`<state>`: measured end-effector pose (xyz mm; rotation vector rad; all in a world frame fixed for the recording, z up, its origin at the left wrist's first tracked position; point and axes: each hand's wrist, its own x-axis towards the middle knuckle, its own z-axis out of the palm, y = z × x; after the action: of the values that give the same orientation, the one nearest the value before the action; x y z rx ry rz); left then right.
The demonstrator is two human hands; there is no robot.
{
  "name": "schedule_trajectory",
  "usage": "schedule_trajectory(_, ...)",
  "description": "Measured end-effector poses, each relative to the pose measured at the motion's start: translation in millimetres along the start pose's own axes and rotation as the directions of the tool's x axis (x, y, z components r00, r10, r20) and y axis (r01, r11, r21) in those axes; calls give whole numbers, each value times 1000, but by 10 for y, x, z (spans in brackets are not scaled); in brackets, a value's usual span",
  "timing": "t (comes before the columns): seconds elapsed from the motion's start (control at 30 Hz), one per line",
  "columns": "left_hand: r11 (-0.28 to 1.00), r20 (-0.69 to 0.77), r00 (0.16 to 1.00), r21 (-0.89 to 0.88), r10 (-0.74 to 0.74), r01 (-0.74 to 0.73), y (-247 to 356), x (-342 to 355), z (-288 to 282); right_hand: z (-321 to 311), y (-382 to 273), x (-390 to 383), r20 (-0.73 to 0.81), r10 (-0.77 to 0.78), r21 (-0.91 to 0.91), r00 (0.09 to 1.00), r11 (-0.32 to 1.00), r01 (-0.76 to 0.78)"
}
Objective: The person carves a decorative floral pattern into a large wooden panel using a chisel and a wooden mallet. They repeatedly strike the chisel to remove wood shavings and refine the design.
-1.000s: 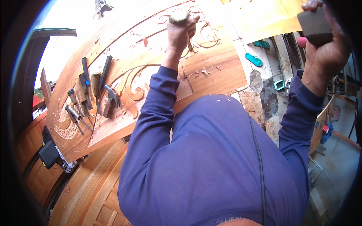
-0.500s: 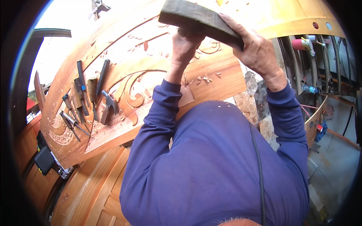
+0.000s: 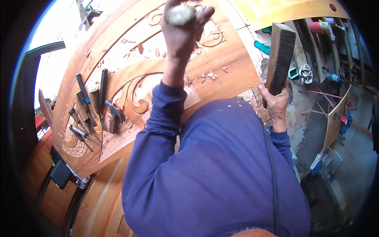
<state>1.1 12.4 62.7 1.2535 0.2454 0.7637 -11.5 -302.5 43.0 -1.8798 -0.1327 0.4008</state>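
Note:
My right hand (image 3: pixel 277 106) grips the lower end of a thick, dark, weathered wooden block (image 3: pixel 281 57), held upright off to the right of the carved panel. Over the panel, my left hand (image 3: pixel 177 41) is closed round a tool handle with a pale round end (image 3: pixel 180 15), seen end-on and blurred. The rest of that tool is hidden by the hand. Beneath lies a large reddish wooden panel (image 3: pixel 221 85) with raised scrolls, and wood shavings (image 3: pixel 209 75) are strewn over it.
Several chisels (image 3: pixel 103 91) and a claw hammer (image 3: pixel 114 110) lie at the panel's left. A black case (image 3: pixel 60 173) sits beyond its lower left edge. At right are a green sandal (image 3: pixel 262 47), a pink cup (image 3: pixel 319 27) and a thin curved board (image 3: pixel 337 114).
The wooden block has swung from across the panel to the right and now stands upright in my right hand. My left hand has risen and moved a little left; its round-ended handle now shows.

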Motion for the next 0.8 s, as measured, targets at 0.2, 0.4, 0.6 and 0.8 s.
schedule_trajectory(0.2, 903, 252, 908, -192, -334, 385, -324, 355, -66, -132, 146, -61, -26, 8, 9, 1000, 1000, -8)
schedule_trajectory(0.4, 896, 287, 901, -210, -325, 391, -405, 336, -78, -145, 154, -59, -39, -2, 66, 999, 998, 4)
schedule_trajectory(0.6, 871, 290, 887, -237, -359, 430, -523, 365, -189, -160, 51, -33, -20, -27, 43, 999, 999, 27)
schedule_trajectory(0.8, 869, 197, 940, -366, -278, 334, -919, 128, -443, -210, -533, 403, -125, -386, -175, 914, 915, 363)
